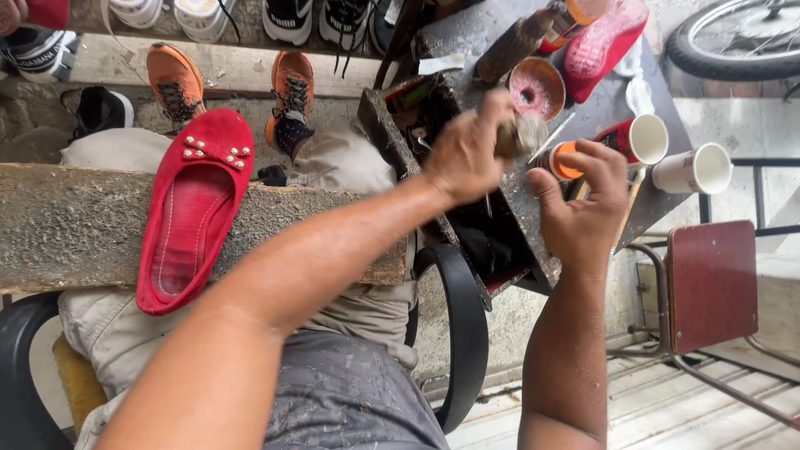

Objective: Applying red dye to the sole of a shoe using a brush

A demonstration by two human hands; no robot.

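Brush (523, 133): a worn, dirty tuft, gripped in the left hand (468, 154), whose fingers are curled tight around it, above a dark, stained worktable (533, 221).

Small orange-capped container (563, 160): held just beside the brush by the right hand (587, 204), fingers bent around it, thumb pressed to its side.

Red flat shoe (193, 208): studded bow at the toe, lying sole-down on a rough wooden board (75, 225) across the person's lap, well apart from both hands.

Two white cups (696, 169): on the table's right edge, near the right hand.

Round open tin (537, 87): pinkish inside, beyond the brush.

Pink sole (604, 42): at the table's far end.

Orange sneakers (175, 83): on the ground past the board.

Row of shoes (287, 17): farthest back, along the top edge.
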